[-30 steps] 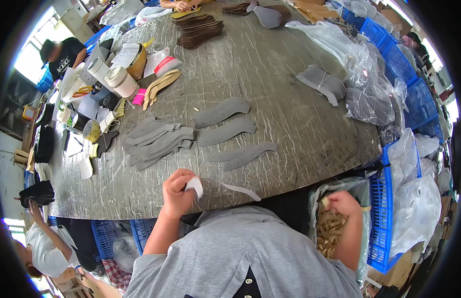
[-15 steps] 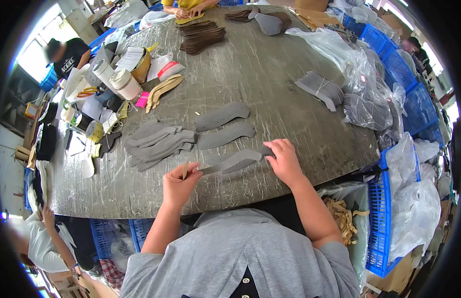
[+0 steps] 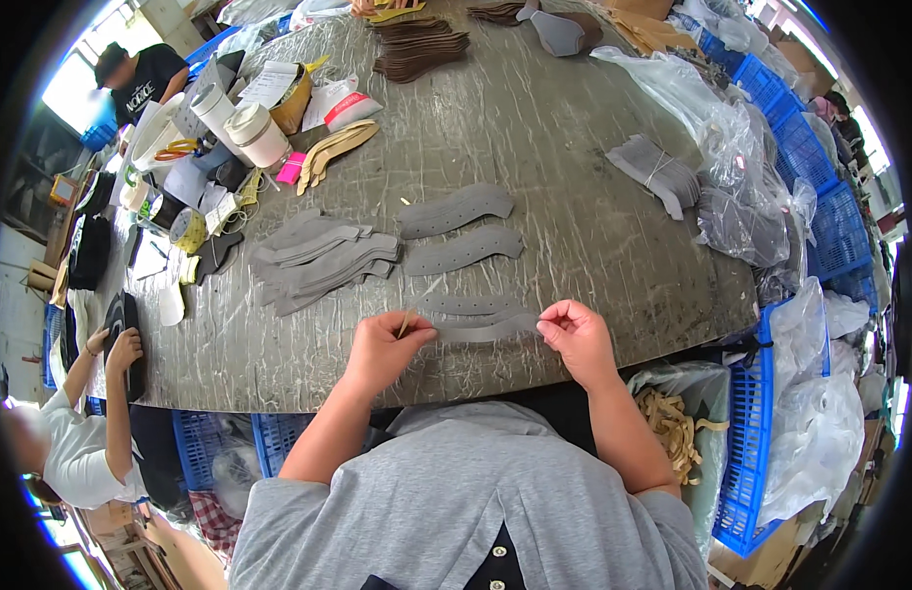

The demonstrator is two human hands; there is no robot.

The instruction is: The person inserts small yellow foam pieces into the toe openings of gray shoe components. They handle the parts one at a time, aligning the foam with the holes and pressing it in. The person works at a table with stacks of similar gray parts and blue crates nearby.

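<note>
Holding grey strip point(image 3: 487, 329) btwn L hand point(image 3: 385, 346) & R hand point(image 3: 581, 341) over tbl point(image 3: 574, 147).

Over the dark, creased counter point(image 3: 574, 236), the left hand point(image 3: 389, 344) and right hand point(image 3: 577, 336) hide the ends of a slim, curved grey strip point(image 3: 487, 327); at the counter's far side, a co-worker's bare hand point(image 3: 362, 7) (by a flat yellow piece point(image 3: 395, 13)) is cut off.
</note>
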